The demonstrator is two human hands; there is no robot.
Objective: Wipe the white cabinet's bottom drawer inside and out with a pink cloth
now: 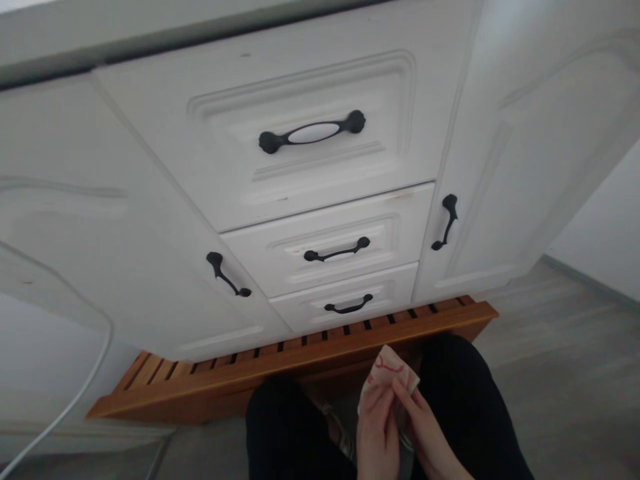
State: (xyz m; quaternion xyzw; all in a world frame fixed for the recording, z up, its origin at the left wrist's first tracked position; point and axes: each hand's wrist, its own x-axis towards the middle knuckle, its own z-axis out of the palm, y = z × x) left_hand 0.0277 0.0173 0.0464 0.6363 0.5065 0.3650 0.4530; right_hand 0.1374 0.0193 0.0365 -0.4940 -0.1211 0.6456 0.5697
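Note:
Low in the view, between my knees, I hold a small pale pink folded cloth (pixel 389 363) with a red line pattern; it could also be a paper one. My left hand (pixel 377 423) is closed on its lower left part, and the fingertips are partly hidden. My right hand (pixel 419 420) pinches the right edge, with its fingers lying across the front. Both hands are close together, nearly touching. In front of them stands a white cabinet whose drawers are shut, among them the bottom drawer with its dark handle (pixel 349 305).
A slatted wooden platform (pixel 300 369) runs along the cabinet's foot, just beyond my knees. Other dark handles sit on the top drawer (pixel 313 133), middle drawer and side doors. A white cable (pixel 75 403) hangs at the left. Grey flooring (pixel 565 353) lies at the right.

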